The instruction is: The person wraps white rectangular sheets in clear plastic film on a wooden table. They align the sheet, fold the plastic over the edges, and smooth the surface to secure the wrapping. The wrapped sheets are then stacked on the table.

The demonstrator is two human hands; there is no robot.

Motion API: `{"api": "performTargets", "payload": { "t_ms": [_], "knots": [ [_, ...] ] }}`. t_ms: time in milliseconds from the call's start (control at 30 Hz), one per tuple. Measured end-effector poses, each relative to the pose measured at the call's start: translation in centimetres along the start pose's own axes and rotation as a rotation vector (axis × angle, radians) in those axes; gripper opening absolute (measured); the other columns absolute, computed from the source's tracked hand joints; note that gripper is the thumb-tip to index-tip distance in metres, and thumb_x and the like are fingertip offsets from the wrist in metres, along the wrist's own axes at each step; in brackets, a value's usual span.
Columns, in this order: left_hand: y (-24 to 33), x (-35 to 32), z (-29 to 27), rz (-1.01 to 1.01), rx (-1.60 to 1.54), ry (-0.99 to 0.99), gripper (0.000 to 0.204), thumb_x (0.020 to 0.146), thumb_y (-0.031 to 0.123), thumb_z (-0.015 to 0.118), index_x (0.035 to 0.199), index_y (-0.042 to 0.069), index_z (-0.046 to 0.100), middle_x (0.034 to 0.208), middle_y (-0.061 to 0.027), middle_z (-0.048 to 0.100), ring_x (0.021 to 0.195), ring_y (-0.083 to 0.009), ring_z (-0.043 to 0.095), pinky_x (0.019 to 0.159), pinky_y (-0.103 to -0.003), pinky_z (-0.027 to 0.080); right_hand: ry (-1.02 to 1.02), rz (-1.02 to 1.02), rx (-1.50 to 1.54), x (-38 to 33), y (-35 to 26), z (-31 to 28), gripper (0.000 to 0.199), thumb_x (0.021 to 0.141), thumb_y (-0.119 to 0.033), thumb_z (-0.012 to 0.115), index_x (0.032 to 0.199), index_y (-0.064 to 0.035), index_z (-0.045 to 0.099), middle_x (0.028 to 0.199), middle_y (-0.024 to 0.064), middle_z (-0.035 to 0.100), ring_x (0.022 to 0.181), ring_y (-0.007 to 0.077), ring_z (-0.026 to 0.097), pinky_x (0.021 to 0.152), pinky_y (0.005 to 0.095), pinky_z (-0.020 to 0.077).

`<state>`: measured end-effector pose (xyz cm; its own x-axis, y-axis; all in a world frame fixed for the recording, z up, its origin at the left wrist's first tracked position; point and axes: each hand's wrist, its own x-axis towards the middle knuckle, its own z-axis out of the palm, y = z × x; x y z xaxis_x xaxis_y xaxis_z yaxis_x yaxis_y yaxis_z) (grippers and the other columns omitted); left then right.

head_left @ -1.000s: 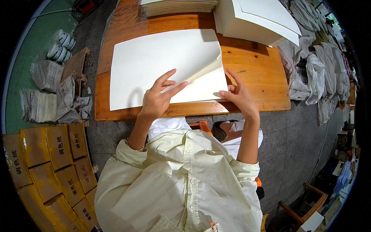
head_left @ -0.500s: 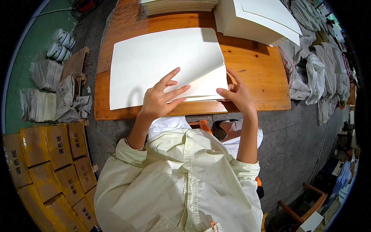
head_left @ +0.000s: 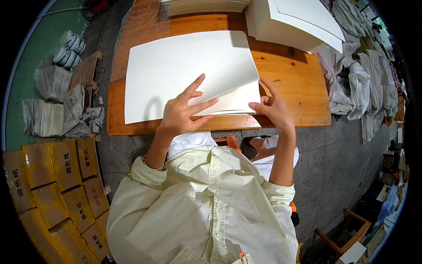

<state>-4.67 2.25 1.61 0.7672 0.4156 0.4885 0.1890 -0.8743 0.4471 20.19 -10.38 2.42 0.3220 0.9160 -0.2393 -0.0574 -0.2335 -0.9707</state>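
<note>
Already lifted at the wooden worktop's [head_left: 303,88] near edge, the large white paper sheet [head_left: 184,70] curls: left hand [head_left: 182,112] spread flat on it, right hand's [head_left: 272,110] fingers [head_left: 257,106] pinching its corner; the stack beneath lies flat.

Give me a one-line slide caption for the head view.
Seated person's left hand presses a large white sheet while the right hand lifts its corner on a wooden table.

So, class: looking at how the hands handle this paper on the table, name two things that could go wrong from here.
1. The right hand lifts the corner of the top sheet while the left hand presses on it; the bent sheet may crease.
2. The paper stack lies close to the near edge of the wooden table, so sheets might slide off onto the floor.
</note>
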Motion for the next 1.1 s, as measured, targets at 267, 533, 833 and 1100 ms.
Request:
{"api": "performTargets", "payload": {
  "t_ms": [267,533,833,1100],
  "knots": [
    [-0.9,-0.4,0.9,0.002,0.028,0.063,0.037,0.075,0.0,0.069,0.108,0.018,0.069,0.135,-0.0173,0.044,0.099,-0.0224,0.064,0.084,-0.034,0.056,0.079,0.01,0.007,0.1,0.2,0.8,0.07,0.081,-0.014,0.072,0.139,0.0002,0.035,0.065,0.0017,0.057,0.061,0.0069,0.054,0.056,0.0214,0.0453],
    [-1.2,-0.7,1.3,-0.027,-0.038,0.257,0.047,0.076,-0.008,0.059,0.111,0.022,0.068,0.127,-0.0094,0.054,0.087,-0.0209,0.068,0.069,-0.029,0.059,0.401,-0.322,-0.165,-0.8,0.0,1.5,0.048,0.095,-0.031,0.052,0.132,-0.0013,0.045,0.11,0.0156,0.059,0.096,0.0171,0.058,0.082,0.0298,0.049],
    [-1.1,-0.7,0.8,-0.01,-0.063,0.25,0.042,0.081,0.006,0.066,0.121,0.018,0.061,0.127,-0.0064,0.056,0.08,-0.015,0.067,0.065,-0.025,0.056,-0.214,0.268,0.591,4.7,-2.6,0.4,0.074,0.092,-0.056,0.04,0.135,0.0029,0.032,0.125,0.0268,0.049,0.107,0.0365,0.057,0.088,0.046,0.0535],
    [-1.0,-1.6,-4.6,-0.125,0.016,0.343,0.069,0.079,0.023,0.072,0.138,0.01,0.04,0.136,-0.0155,0.044,0.122,-0.0301,0.047,0.097,-0.038,0.044,0.06,-0.038,-0.024,5.6,-4.4,2.9,0.048,0.09,-0.016,0.055,0.136,-0.0088,0.042,0.12,0.0164,0.056,0.103,0.024,0.057,0.091,0.0374,0.0458]
  ]
}}
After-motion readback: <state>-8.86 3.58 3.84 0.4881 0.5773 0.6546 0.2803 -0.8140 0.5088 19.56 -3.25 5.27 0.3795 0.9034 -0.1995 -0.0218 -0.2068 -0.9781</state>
